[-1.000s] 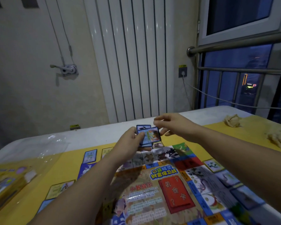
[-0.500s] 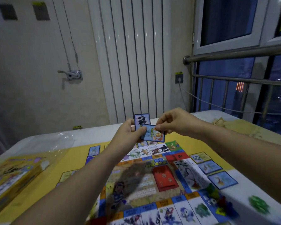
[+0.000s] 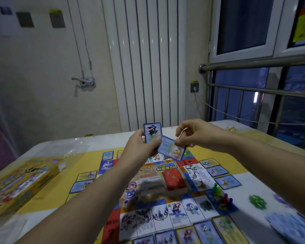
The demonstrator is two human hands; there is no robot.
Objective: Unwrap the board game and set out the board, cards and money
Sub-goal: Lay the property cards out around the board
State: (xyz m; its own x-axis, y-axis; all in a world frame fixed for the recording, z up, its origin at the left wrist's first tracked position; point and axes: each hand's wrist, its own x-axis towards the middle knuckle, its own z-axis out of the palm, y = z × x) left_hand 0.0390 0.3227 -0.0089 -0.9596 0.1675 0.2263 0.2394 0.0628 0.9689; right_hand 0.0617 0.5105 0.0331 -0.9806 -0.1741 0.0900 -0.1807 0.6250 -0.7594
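Left hand [image 3: 139, 149] grips a small stack of cards [image 3: 152, 132] upright, fingers curled round it, at centre frame above the board's far edge. Right hand [image 3: 194, 133] pinches one card [image 3: 172, 150] by its edge. The card is tilted and touching or just off the stack; I cannot tell which.

Board [image 3: 176, 214] lies open and flat on the worktop [image 3: 113, 138], lower centre. Laid cards [image 3: 217, 170] line its left, right and near sides. Box [image 3: 19, 182] sits at left with the clear wrap [image 3: 74, 147] beside it. Pawns [image 3: 222, 199] stand on the board's right corner, with a green token [image 3: 257, 201] just off it. Pale pile [image 3: 289, 224] at lower right is blurred, maybe money, cannot tell.

Risks, as judged:
- The pinch is thin, so the card may slip and drop onto the board.
- Pulling it could drag a second card out of the stack, or loosen the stack so it fans and spills.
- A forearm lowering to place the card may sweep the laid rows or knock over the pawns.
- Dim light could put the card in the wrong slot.
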